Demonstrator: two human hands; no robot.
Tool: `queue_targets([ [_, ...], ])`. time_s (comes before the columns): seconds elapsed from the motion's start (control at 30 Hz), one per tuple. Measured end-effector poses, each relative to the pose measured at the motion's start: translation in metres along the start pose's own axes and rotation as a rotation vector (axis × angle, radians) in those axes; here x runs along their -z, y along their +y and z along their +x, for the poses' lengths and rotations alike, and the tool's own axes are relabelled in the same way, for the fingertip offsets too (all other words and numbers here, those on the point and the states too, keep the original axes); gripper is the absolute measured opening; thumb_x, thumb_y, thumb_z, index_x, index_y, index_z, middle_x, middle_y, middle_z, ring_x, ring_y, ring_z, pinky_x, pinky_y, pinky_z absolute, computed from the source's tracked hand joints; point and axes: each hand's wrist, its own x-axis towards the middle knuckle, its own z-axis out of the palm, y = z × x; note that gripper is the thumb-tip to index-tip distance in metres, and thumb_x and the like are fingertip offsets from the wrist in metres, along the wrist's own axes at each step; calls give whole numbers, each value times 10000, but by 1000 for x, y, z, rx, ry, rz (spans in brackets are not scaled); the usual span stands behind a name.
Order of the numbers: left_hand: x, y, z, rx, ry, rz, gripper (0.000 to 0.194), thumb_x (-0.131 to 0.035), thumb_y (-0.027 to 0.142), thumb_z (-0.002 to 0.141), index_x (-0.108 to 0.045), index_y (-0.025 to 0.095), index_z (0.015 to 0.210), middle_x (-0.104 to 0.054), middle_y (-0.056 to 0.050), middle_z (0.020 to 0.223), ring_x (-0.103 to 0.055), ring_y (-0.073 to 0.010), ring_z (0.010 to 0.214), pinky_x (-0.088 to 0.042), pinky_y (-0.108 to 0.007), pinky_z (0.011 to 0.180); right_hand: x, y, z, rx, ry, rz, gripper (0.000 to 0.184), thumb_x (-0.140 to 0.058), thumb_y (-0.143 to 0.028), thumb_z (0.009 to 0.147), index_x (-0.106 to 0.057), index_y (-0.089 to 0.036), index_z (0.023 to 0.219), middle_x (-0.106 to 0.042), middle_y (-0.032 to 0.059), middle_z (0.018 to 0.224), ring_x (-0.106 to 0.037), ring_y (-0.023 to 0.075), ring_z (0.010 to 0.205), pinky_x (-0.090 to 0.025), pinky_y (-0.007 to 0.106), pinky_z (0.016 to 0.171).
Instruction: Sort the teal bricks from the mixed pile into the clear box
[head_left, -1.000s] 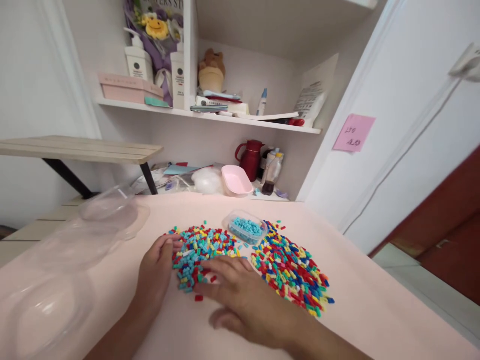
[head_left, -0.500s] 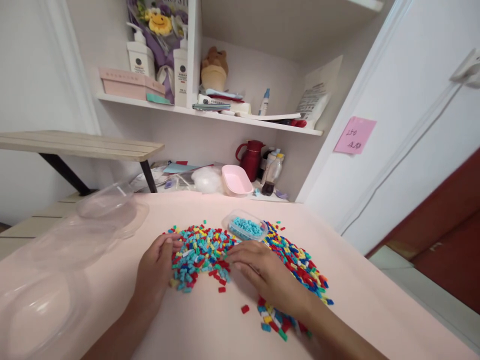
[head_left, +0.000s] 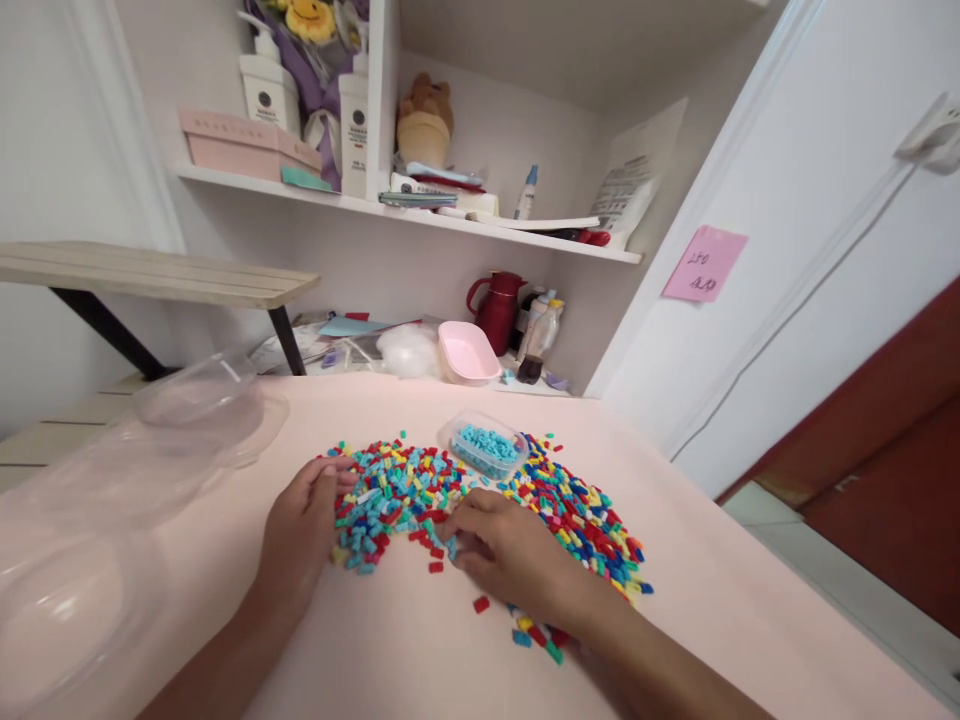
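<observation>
Right hand (head_left: 510, 550): fingers curled, slightly parted, at the near edge of the left brick pile (head_left: 401, 490); whether a brick is gripped cannot be determined. Left hand (head_left: 304, 525): fingers loosely bent, against the same pile's left edge; grip cannot be determined. The right brick pile (head_left: 577, 510) lies on the pink counter (head_left: 375, 640), partly under the right forearm. Beyond, a clear tub (head_left: 489, 444) contains blue bricks.
</observation>
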Motion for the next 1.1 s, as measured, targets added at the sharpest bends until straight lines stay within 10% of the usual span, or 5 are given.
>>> queue_targets([
  [0.73,1,12,-4,80,9,20,344,-505,492,740,-668,248,919,-718,-37,911,-673,-234,854,-463,-263,503,7,9,2,-38,14,105,274,-554,-46,736,-699,-228,880,-699,9,959,-632,155,875,-440,238,792],
  [1.1,2,9,-2,83,2,24,347,-505,491,726,-672,258,920,-723,-39,902,-675,-243,888,-445,-254,477,27,18,8,-336,250,631,182,-568,-260,833,-703,-187,929,-615,-26,627,-557,132,527,-433,245,532],
])
